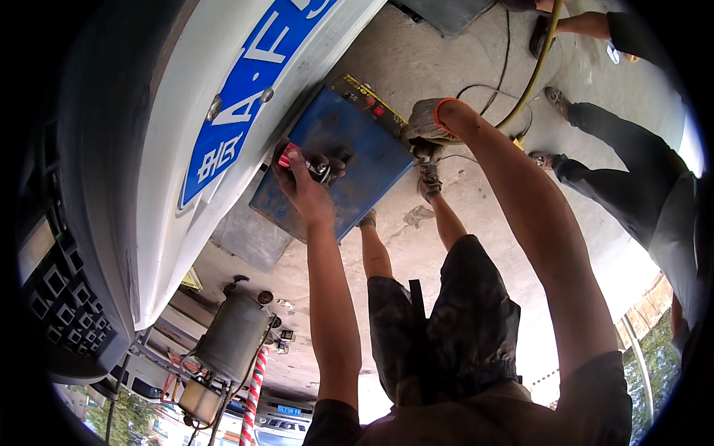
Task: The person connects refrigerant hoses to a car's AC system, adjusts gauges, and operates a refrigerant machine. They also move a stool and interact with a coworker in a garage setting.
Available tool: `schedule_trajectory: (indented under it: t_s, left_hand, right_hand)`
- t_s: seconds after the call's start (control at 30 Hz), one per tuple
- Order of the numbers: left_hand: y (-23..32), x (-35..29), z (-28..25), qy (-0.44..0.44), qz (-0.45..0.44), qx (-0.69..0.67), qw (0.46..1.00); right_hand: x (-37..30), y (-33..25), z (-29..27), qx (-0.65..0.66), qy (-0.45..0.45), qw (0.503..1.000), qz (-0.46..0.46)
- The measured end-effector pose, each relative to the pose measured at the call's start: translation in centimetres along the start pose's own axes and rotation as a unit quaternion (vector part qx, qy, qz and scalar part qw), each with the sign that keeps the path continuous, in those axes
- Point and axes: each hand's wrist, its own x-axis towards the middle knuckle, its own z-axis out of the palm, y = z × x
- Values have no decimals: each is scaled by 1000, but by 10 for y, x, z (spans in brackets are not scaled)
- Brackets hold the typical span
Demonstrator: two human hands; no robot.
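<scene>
My left hand [311, 189], bare and smudged dark, has its fingers curled round a small red and silver metal piece [319, 172]; I cannot tell its exact kind. It is above a blue metal machine case [353, 160] on the ground. Red knobs and a yellow strip mark a control panel [370, 98] along the case's far edge. My right hand [433, 121] wears a greyish work glove with an orange cuff. It hangs by the case's right corner, above my shoe. Its fingers bend downward, and whatever they may hold is hidden.
A white vehicle bumper with a blue number plate [245, 97] rises close on the left. A yellow hose [537, 78] and dark cables cross the concrete at right. Another person's legs [613, 160] stand there. A grey tank [232, 334] and red-white striped pole [254, 394] are lower left.
</scene>
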Motion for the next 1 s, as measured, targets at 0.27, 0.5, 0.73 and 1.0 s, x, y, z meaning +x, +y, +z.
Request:
schedule_trajectory:
  t_s: [0.27, 0.5, 0.73, 1.0]
  left_hand:
    - [0, -1, 1, -3, -7, -20, 1000]
    - [1, -1, -1, -4, -1, -15, 1000]
    - [1, -2, 4, -3, 23, 6, 1000]
    - [-2, 2, 0, 3, 7, 4, 1000]
  right_hand:
    - [3, 17, 26, -90, 237, 953, -165]
    - [2, 18, 41, -112, 315, 921, -199]
    - [41, 27, 31, -145, 220, 941, -213]
    - [33, 5, 24, -57, 98, 993, -33]
